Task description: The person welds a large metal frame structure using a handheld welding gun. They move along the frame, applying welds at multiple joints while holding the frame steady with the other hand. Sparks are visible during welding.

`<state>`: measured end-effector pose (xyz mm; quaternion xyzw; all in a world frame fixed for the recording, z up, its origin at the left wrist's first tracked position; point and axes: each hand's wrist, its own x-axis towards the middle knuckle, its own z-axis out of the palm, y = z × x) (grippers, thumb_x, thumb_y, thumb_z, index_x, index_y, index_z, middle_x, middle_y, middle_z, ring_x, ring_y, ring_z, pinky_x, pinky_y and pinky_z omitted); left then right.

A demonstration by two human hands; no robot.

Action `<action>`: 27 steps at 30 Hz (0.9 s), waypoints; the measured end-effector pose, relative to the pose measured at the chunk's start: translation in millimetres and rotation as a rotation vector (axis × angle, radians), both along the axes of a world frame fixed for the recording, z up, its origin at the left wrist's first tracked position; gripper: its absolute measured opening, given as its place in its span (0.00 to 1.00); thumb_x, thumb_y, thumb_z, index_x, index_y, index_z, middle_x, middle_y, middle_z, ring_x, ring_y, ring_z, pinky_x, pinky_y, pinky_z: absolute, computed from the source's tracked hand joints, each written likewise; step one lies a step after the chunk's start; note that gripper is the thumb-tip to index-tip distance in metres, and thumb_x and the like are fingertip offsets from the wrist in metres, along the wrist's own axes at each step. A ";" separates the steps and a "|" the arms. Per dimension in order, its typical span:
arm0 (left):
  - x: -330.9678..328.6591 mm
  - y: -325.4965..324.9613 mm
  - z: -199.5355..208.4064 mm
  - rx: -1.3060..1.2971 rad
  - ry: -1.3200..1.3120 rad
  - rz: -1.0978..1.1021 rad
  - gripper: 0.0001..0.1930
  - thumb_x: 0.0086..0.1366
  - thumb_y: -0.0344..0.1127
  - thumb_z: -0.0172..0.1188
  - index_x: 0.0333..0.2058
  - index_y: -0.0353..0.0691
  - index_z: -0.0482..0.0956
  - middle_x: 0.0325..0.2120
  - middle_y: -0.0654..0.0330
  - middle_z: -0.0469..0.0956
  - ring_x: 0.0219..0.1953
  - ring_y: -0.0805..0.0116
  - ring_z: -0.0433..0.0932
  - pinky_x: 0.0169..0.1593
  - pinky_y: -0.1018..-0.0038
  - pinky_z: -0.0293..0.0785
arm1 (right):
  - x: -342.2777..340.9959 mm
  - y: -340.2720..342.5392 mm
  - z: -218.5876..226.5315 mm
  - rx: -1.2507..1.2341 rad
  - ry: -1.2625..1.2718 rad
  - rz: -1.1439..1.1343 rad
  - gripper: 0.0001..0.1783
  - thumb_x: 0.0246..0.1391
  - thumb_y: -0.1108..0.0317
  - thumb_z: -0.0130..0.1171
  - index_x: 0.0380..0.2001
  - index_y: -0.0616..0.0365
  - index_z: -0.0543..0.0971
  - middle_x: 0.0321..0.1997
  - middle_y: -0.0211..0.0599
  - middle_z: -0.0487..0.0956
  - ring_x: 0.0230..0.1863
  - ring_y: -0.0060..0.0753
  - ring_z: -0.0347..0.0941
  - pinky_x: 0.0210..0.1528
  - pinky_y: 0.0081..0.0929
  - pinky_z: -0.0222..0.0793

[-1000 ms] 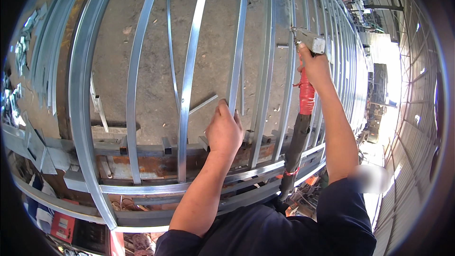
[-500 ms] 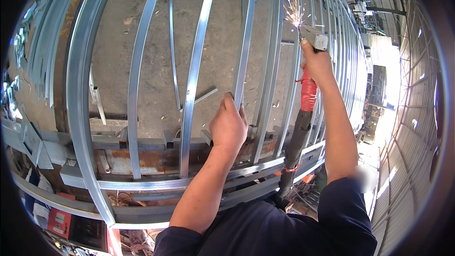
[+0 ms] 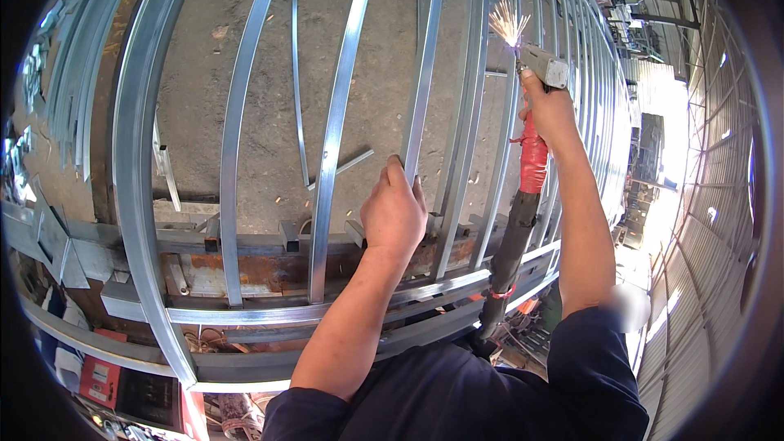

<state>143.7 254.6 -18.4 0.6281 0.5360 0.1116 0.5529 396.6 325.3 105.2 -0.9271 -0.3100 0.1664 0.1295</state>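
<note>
In my right hand [image 3: 552, 114] is a welding torch [image 3: 534, 162] with a boxy grey head, a red-wrapped handle and a thick dark hose running back toward my body. Bright sparks [image 3: 509, 26] fan upward from its tip, against one of the upright bars on the right. What the tip touches is lost in the glare. My left hand [image 3: 394, 211] is closed around the lower part of a shiny metal bar [image 3: 421, 82], its fingertips on the bar's left edge and the thumb on the right. This bar belongs to a wide frame of parallel bars, joined at the near side by a crossbar [image 3: 253, 315].
A thick side bar [image 3: 135, 139] bounds the frame at left, with a stack of long metal strips [image 3: 86, 82] beyond it. Loose offcuts [image 3: 347, 163] lie on the dirty floor below. A red and black box [image 3: 131, 388] stands at lower left. Corrugated sheeting [image 3: 694, 220] rises at right.
The sparks have narrowed into a tighter fan, and the torch head has shifted very slightly to the right. My left hand stays on the same bar.
</note>
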 end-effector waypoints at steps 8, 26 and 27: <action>0.7 -0.8 2.1 -0.008 0.007 0.011 0.27 0.72 0.39 0.59 0.62 0.30 0.64 0.48 0.39 0.81 0.44 0.39 0.84 0.47 0.48 0.80 | -3.8 -5.4 3.6 0.088 0.045 -0.020 0.25 0.67 0.49 0.62 0.47 0.64 0.81 0.35 0.34 0.79 0.22 0.28 0.76 0.26 0.29 0.73; 3.4 -5.4 -0.6 0.164 0.270 0.033 0.23 0.72 0.45 0.57 0.59 0.37 0.69 0.42 0.38 0.84 0.44 0.34 0.83 0.47 0.45 0.79 | 37.0 -231.8 291.1 0.527 0.026 -0.361 0.25 0.71 0.47 0.55 0.39 0.61 0.82 0.17 0.31 0.77 0.15 0.22 0.72 0.16 0.19 0.66; 2.1 -5.0 -5.2 0.201 0.298 0.020 0.23 0.72 0.46 0.57 0.58 0.36 0.70 0.42 0.38 0.84 0.44 0.34 0.83 0.46 0.45 0.79 | 46.5 -255.8 310.8 0.584 0.088 -0.387 0.25 0.72 0.46 0.54 0.40 0.61 0.82 0.15 0.30 0.76 0.11 0.22 0.69 0.13 0.20 0.64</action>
